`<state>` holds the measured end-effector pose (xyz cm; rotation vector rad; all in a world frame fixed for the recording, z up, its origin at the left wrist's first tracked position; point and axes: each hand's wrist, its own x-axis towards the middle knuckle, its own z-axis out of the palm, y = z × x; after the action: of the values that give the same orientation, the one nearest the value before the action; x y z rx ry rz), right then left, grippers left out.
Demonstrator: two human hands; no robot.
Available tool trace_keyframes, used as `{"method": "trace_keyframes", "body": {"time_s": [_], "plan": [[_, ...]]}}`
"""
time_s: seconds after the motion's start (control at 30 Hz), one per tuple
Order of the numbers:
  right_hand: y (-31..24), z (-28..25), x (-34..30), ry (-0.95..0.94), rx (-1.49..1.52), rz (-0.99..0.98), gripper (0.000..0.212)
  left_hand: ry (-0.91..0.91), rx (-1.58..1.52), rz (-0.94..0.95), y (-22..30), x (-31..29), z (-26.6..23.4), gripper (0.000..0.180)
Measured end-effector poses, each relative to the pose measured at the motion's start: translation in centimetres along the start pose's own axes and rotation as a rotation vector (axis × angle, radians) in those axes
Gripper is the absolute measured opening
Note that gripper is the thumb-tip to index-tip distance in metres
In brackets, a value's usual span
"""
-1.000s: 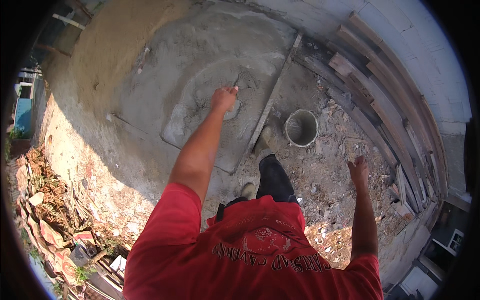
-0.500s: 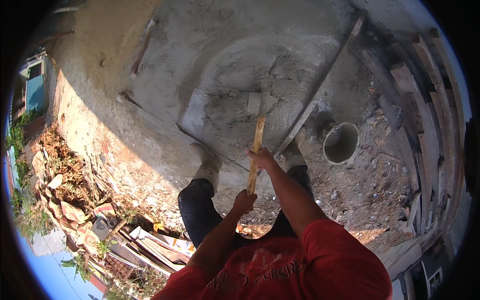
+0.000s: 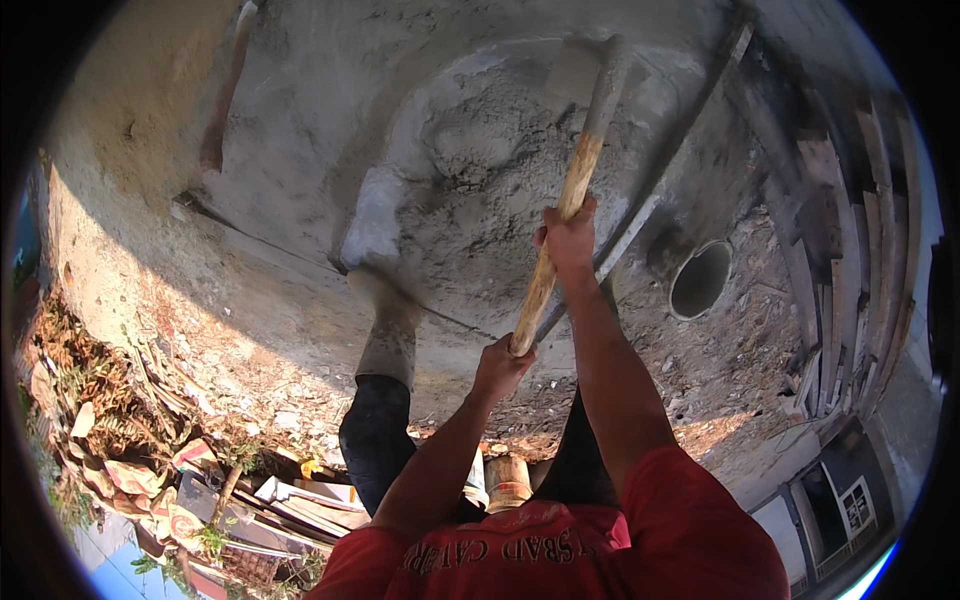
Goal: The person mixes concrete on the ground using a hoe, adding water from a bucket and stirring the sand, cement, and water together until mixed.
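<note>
Both of my hands are wrapped round the wooden handle of a hoe, whose cement-caked blade is at the upper end, over the far side of the mix. Near the handle's butt end is my left hand, closed. Farther up, my right hand grips the shaft. Wet grey mortar lies in a rough, uneven patch in front of me. My rubber boots, smeared with cement, stand at its near edge; the right one is mostly hidden by my arm and the beam.
A long wooden beam borders the mortar on the right. Beside it stands a round bucket. Stacked planks line the far right. Another pole lies at upper left, and a heap of debris spreads over the lower left.
The hoe has risen and swung away and to the right, its blade leaving the middle of the mortar. Both hands moved with it, still gripping; my right hand is higher.
</note>
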<state>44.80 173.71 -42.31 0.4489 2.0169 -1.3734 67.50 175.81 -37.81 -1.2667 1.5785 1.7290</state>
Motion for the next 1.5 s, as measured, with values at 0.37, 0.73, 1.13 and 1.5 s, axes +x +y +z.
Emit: {"method": "trace_keyframes", "body": {"time_s": [0.37,0.73,1.13,1.5], "plan": [[8.2,-0.5,4.1,-0.36,0.17,0.648,0.017,-0.116,0.213,-0.103,8.7,-4.7,-2.1,0.044],[-7.1,-29.1,0.8,-0.637,0.506,0.886,0.023,-0.603,-0.967,-0.469,33.4,-20.5,19.1,0.027],[-6.8,-43.8,-9.1,0.232,0.427,0.459,0.016,-0.913,-0.095,-0.403,27.6,-22.2,18.6,0.03],[14.2,-34.1,-0.8,0.652,0.806,0.554,0.012,-0.295,1.111,0.425,3.8,1.0,13.2,0.024]]}}
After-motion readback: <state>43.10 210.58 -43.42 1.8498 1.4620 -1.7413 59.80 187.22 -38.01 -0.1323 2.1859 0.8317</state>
